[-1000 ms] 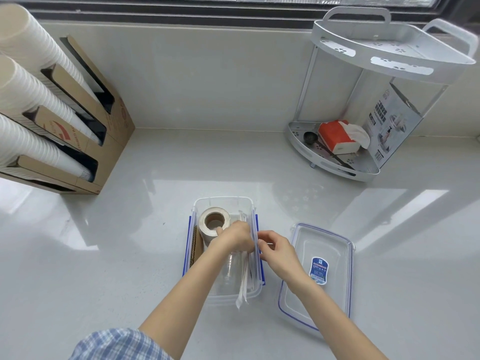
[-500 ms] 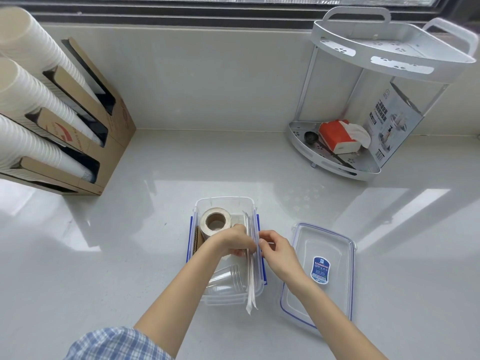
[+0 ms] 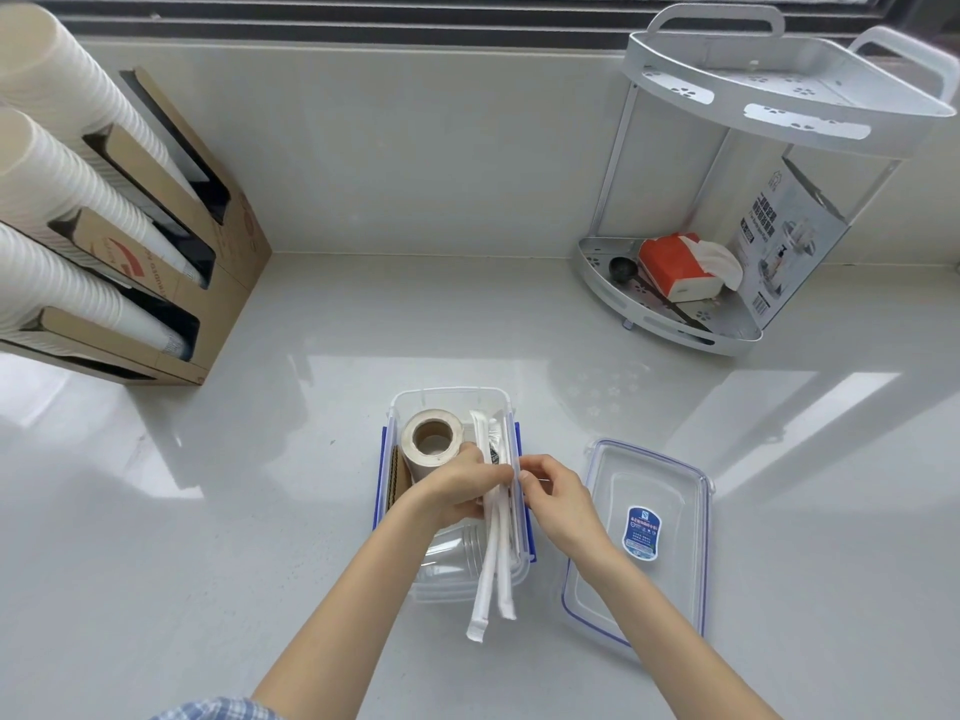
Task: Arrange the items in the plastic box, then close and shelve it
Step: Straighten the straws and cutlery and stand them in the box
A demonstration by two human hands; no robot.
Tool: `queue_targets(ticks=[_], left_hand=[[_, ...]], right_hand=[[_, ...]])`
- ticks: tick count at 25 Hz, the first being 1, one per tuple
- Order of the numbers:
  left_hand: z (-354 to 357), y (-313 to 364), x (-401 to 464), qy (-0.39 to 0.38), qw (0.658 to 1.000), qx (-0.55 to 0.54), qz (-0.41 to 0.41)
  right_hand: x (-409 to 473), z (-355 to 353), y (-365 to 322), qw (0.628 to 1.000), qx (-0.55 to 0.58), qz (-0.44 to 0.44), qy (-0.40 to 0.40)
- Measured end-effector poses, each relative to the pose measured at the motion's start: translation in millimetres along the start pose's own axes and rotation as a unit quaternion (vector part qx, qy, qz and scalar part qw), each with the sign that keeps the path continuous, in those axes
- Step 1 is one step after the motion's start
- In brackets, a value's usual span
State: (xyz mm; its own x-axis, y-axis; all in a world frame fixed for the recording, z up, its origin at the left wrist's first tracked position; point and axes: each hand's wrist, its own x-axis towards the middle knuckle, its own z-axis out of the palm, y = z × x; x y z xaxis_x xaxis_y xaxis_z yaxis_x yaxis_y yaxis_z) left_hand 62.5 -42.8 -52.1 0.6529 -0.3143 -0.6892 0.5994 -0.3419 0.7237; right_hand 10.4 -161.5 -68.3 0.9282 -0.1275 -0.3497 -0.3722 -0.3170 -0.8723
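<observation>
A clear plastic box with blue side latches sits on the white counter in front of me. Inside stand a beige tape roll, brown cardboard pieces at the left wall and clear plastic cups at the near end. My left hand is over the box, shut on a bundle of white paper-wrapped straws whose near ends stick out past the box's front rim. My right hand pinches the same straws at the box's right wall. The clear lid lies flat to the right.
A cardboard holder with stacks of white paper cups stands at the back left. A white two-tier corner shelf at the back right holds a tissue pack, a black scoop and a printed box. A wall runs along the back.
The straw bundle has slid toward me, its near ends now reaching farther past the box's front rim. Both hands stay at the box's right side.
</observation>
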Motion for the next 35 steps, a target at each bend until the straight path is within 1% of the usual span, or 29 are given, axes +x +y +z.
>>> queue_targets(ticks=[4,7,9,11,13,15,16,17,18,20,22,23,24,26,29,32,35], left_hand=[[-0.8,-2.2,-6.7,-0.008,0.999,-0.031,0.035],[-1.2,1.5,-9.3,-0.005,0.996,-0.045,0.082],[-3.4,7.9,-12.9,0.03,0.992,-0.06,0.111],[-11.2,14.1,-18.2,0.075,0.984,-0.097,0.127],[-23.6,18.6,-25.4,0.083,0.972,-0.165,0.143],[-36.5,20.5,-33.6,0.069,0.957,-0.229,0.164],[-42.4,20.5,-37.4,0.068,0.95,-0.251,0.172],[-47.2,20.4,-40.9,0.072,0.945,-0.264,0.179],[-50.7,19.7,-43.6,0.081,0.941,-0.269,0.187],[-53.7,16.9,-47.3,0.1,0.938,-0.267,0.196],[-56.0,11.2,-50.0,0.12,0.936,-0.268,0.193],[-56.7,8.3,-50.7,0.127,0.934,-0.274,0.189],[-57.6,5.1,-51.1,0.133,0.932,-0.282,0.186],[-59.8,0.6,-52.6,0.141,0.929,-0.291,0.179],[-62.9,-2.8,-56.2,0.146,0.928,-0.297,0.168],[-66.8,-3.8,-60.4,0.144,0.931,-0.297,0.157],[-69.1,-4.1,-64.3,0.155,0.926,-0.306,0.155]], right_hand=[[0.8,1.4,-0.2,1.0,-0.003,0.003,0.007],[0.1,-0.3,-0.8,1.0,-0.004,-0.002,0.003],[0.6,-2.4,-2.3,1.0,-0.003,0.002,-0.006],[1.0,-2.7,-4.5,1.0,-0.03,-0.001,0.006],[-1.0,-2.0,-10.7,0.996,-0.064,-0.04,0.057],[-6.0,-0.9,-21.3,0.984,-0.091,-0.121,0.09],[-8.7,0.4,-27.2,0.977,-0.122,-0.158,0.075],[-12.1,3.3,-32.6,0.967,-0.172,-0.182,0.037],[-15.7,8.5,-36.9,0.953,-0.238,-0.187,-0.016],[-22.3,20.9,-40.7,0.907,-0.375,-0.156,-0.11],[-27.2,33.4,-42.5,0.871,-0.452,-0.128,-0.145],[-28.8,37.6,-42.4,0.866,-0.462,-0.119,-0.152],[-29.5,40.2,-42.1,0.869,-0.455,-0.11,-0.16],[-27.2,41.5,-41.3,0.89,-0.409,-0.098,-0.176],[-18.9,39.0,-43.1,0.907,-0.346,-0.144,-0.19],[-10.0,39.5,-47.9,0.907,-0.311,-0.187,-0.213],[-1.5,44.6,-49.3,0.9,-0.306,-0.182,-0.251]])
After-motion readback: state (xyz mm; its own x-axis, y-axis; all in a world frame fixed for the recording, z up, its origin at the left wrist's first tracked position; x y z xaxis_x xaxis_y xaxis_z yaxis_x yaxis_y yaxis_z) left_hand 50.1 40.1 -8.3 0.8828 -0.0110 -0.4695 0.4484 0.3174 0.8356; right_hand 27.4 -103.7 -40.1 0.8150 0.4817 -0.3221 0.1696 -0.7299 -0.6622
